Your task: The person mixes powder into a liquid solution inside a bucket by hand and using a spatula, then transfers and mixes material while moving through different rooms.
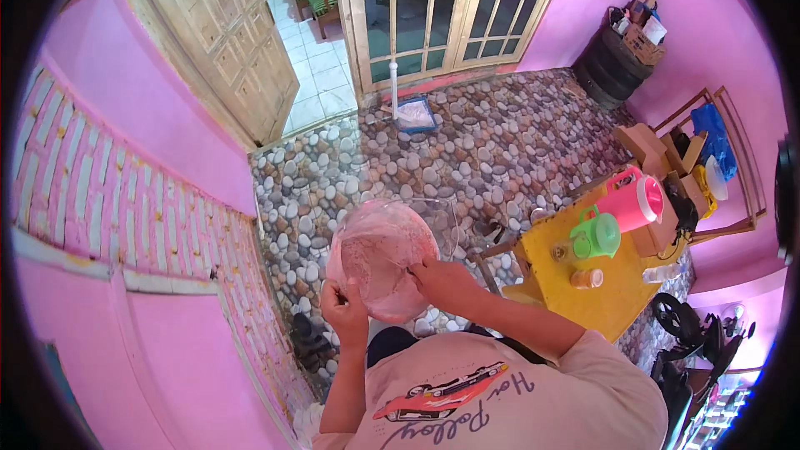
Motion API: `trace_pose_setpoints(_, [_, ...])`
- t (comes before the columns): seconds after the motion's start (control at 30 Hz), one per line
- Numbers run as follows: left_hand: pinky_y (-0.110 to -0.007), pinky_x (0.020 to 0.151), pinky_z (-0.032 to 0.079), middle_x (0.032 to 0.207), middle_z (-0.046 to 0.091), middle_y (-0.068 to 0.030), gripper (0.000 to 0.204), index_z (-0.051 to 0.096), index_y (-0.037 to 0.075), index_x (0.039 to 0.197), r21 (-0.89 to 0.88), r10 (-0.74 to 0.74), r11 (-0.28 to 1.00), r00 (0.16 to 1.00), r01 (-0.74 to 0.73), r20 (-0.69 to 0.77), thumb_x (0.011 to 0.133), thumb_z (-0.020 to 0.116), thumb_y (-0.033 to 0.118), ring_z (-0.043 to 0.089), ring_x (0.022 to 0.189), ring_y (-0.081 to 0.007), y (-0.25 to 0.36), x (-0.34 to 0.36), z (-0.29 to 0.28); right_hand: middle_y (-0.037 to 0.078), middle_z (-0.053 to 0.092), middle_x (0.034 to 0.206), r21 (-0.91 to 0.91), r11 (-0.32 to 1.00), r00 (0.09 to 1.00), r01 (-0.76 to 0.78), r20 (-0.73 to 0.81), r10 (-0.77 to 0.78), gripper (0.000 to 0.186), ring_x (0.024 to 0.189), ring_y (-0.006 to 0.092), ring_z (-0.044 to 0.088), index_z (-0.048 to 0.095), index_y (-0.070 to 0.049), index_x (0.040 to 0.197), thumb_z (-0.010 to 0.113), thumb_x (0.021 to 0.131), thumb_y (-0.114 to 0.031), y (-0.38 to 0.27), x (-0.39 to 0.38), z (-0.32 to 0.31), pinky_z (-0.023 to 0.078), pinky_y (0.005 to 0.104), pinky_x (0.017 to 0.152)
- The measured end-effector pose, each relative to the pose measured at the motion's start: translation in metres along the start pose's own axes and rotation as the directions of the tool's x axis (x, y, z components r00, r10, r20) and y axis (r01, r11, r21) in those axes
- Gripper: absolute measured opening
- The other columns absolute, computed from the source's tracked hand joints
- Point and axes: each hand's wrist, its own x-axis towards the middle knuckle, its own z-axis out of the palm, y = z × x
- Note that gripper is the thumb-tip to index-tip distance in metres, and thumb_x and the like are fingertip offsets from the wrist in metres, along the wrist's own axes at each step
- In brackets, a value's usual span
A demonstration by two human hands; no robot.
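Note:
In front of my body is a round pink basin (390, 215), its inside coated with a pale pinkish layer. My left hand (344, 302) is closed on the near left rim, thumb pointing up along it. My right hand (437, 279) reaches over the right side of the basin with its fingers pinched together. What lies between those fingers is too small to tell. A clear, see-through plastic piece (450, 221) shows at the basin's far right edge.
To the right, a yellow table (542, 258) holds a pink jug (631, 202), a green pitcher (595, 235) and small jars. A white-handled dustpan (417, 115) stands near the glass doors. Stacked tyres (612, 71) fill the far right corner; a motorcycle (692, 342) is at lower right.

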Motion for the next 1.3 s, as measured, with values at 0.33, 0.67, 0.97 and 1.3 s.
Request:
trace_pose_setpoints(0.33, [-0.030,0.053,0.030,0.065,0.032,-0.0026,0.033,0.038,0.004,0.073,0.037,0.068,0.996,0.967,-0.080,0.245,0.088,0.066,0.012,0.032,0.059,-0.0133,0.007,0.168,0.084,0.013,0.063,0.096,0.265,0.952,0.956,-0.153,-0.206,0.211,0.026,0.078,0.0316,0.067,0.060,-0.006,0.112,0.055,0.092,-0.022,0.068,0.129,-0.025,0.055,0.0431,0.064])
trace_pose_setpoints(0.67, [-0.027,0.053,0.031,0.068,0.036,0.0008,0.028,0.041,0.004,0.076,0.187,0.027,0.976,0.916,-0.111,0.400,0.088,0.065,0.013,0.034,0.062,-0.0082,-0.031,0.279,0.249,0.017,0.068,0.097,0.602,0.744,0.883,-0.291,-0.131,0.451,0.029,0.086,0.0355,0.066,0.063,-0.006,0.112,0.058,0.091,-0.025,0.229,0.237,-0.045,0.052,0.0437,0.075])
trace_pose_setpoints(0.97, [-0.030,0.053,0.033,0.065,0.037,-0.0042,0.031,0.039,0.003,0.072,0.196,-0.036,0.979,0.888,-0.062,0.459,0.083,0.066,0.012,0.037,0.059,-0.0140,-0.033,0.351,0.387,0.019,0.068,0.096,0.728,0.511,0.850,-0.458,0.189,0.492,0.032,0.090,0.0361,0.066,0.060,-0.002,0.115,0.054,0.093,-0.024,0.368,0.287,-0.070,0.050,0.0440,0.081])
trace_pose_setpoints(1.3, [-0.034,0.050,0.034,0.058,0.038,-0.0079,0.029,0.040,0.002,0.068,0.149,-0.027,0.987,0.878,-0.051,0.478,0.078,0.066,0.010,0.039,0.053,-0.0179,-0.059,0.425,0.522,0.010,0.069,0.092,0.706,0.465,0.832,-0.534,0.343,0.435,0.029,0.077,0.0128,0.063,0.054,0.000,0.122,0.051,0.097,-0.015,0.494,0.383,-0.125,0.051,0.0304,0.074])
